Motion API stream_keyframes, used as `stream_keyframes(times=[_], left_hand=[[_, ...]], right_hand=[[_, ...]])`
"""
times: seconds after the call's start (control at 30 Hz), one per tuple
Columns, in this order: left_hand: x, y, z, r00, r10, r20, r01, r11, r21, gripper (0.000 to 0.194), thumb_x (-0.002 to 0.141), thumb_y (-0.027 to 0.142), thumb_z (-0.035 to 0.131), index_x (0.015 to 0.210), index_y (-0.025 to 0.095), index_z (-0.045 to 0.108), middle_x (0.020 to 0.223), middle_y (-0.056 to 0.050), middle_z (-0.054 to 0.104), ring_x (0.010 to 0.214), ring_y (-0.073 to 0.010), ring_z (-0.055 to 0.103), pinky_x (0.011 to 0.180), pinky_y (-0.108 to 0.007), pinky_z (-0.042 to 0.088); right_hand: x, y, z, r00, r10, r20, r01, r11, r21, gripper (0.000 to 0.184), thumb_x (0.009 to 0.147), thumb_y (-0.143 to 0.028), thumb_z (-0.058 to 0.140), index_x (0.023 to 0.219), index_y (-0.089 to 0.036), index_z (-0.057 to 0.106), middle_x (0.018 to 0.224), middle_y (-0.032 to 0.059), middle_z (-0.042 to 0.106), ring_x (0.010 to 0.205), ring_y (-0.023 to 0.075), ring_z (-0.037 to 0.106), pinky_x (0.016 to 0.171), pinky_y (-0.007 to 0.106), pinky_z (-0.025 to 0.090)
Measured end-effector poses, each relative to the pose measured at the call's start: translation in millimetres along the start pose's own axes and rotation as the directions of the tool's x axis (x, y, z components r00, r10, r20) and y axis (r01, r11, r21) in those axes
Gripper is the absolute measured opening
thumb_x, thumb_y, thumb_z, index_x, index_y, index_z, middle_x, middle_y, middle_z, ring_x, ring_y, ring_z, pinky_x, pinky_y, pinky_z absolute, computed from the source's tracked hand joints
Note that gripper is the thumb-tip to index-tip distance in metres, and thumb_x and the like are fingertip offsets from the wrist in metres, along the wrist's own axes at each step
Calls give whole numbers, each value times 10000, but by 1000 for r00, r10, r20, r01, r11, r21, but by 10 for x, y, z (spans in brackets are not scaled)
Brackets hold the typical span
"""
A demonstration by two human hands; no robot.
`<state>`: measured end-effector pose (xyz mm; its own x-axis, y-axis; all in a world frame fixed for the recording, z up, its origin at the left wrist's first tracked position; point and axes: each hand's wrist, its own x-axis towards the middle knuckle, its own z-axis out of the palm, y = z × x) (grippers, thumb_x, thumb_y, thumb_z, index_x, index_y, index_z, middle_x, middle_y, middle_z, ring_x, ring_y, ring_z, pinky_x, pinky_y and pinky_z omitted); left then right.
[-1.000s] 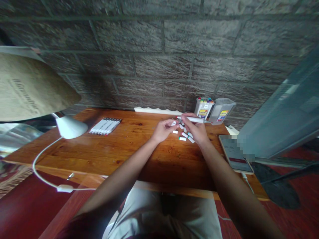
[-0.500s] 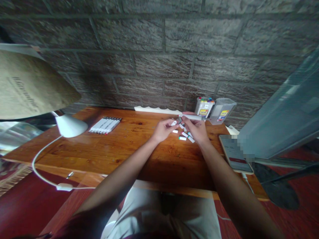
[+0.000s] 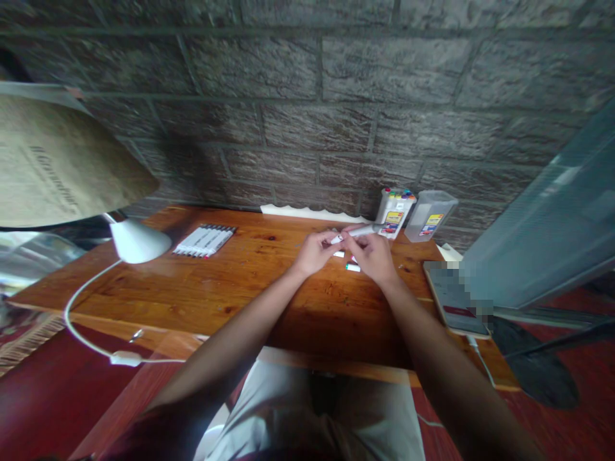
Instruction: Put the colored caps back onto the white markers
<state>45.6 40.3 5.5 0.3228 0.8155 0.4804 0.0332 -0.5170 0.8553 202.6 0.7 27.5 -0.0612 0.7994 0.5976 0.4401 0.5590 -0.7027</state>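
Over the back middle of the desk, my two hands meet at a white marker. My left hand (image 3: 313, 252) is closed, its fingertips pinching a white marker cap (image 3: 337, 239). My right hand (image 3: 373, 255) is closed around the white marker (image 3: 363, 230), whose body points right and slightly up. Cap and marker are in line and appear to touch; the fingers cover the join. A loose white cap with a green end (image 3: 353, 267) lies beneath my right hand. Another white cap (image 3: 339, 254) lies near my left fingertips. My right hand hides others.
A row of several markers (image 3: 204, 241) lies at left, beside a lamp (image 3: 139, 240). At the back right stand a clear case of markers (image 3: 394, 214) and a second clear case (image 3: 430, 216). A phone (image 3: 449, 298) lies at right, against a brick wall (image 3: 288, 128) behind.
My hands have come together, bringing the marker's tip end to the cap. My right hand has moved slightly left and now covers several loose caps.
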Motion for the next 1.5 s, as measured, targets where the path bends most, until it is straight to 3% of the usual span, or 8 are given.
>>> stream_keyframes(times=[0.17,0.3,0.63,0.87,1.13,1.27,1.37,1.5], left_hand=[[5,35,-12,1000,-22,21,23,999,-45,354,748,464,727,850,126,732,760,-39,690,643,-120,565,630,-237,462],[0,39,14,996,-46,75,53,994,-94,390,713,480,755,887,130,752,809,-59,718,693,-142,613,675,-255,482],[11,-5,21,997,-10,75,15,998,-67,346,729,475,745,827,143,735,738,-28,678,677,-126,588,655,-232,469],[-2,42,32,999,0,39,2,998,-67,361,722,488,742,785,134,711,754,-41,689,692,-138,598,703,-254,483],[-4,-15,-12,999,36,-13,-34,991,128,315,754,454,705,828,150,745,789,-26,719,691,-145,596,677,-246,457],[0,-66,-17,997,60,-45,-54,991,121,314,726,438,746,833,143,745,789,-34,721,688,-145,601,684,-251,468],[-6,-57,9,998,45,-42,-43,998,53,325,716,432,763,864,143,748,847,-53,735,734,-157,631,724,-262,488],[-6,-27,42,998,31,-45,-32,999,-16,330,731,444,750,857,139,742,897,-70,740,799,-174,651,769,-275,501]], right_hand=[[48,14,-78,982,-18,-188,25,999,35,315,879,-486,580,1023,-232,697,1014,70,721,828,200,673,692,297,513],[99,128,-148,955,105,-279,-72,989,126,342,854,-528,588,899,-205,694,824,66,714,667,180,651,541,267,475],[35,21,-15,967,81,-241,-40,984,171,315,825,-515,635,876,-209,688,733,23,682,579,142,589,522,252,438],[23,17,-55,990,-15,-141,17,1000,16,284,864,-475,604,866,-203,685,709,16,670,516,117,516,511,250,390],[15,-12,-38,995,-93,-19,88,978,-189,299,889,-493,575,890,-230,717,799,28,721,560,142,555,591,275,434],[74,34,-174,970,-139,-201,77,955,-288,323,919,-478,536,912,-222,733,885,60,733,620,161,600,616,285,439],[118,127,-329,922,-72,-381,-66,939,-337,393,907,-503,546,787,-178,732,664,57,684,530,156,558,554,287,401],[125,204,-353,925,-2,-381,-109,957,-268,413,876,-536,572,774,-165,722,600,41,664,535,163,579,558,281,411]])
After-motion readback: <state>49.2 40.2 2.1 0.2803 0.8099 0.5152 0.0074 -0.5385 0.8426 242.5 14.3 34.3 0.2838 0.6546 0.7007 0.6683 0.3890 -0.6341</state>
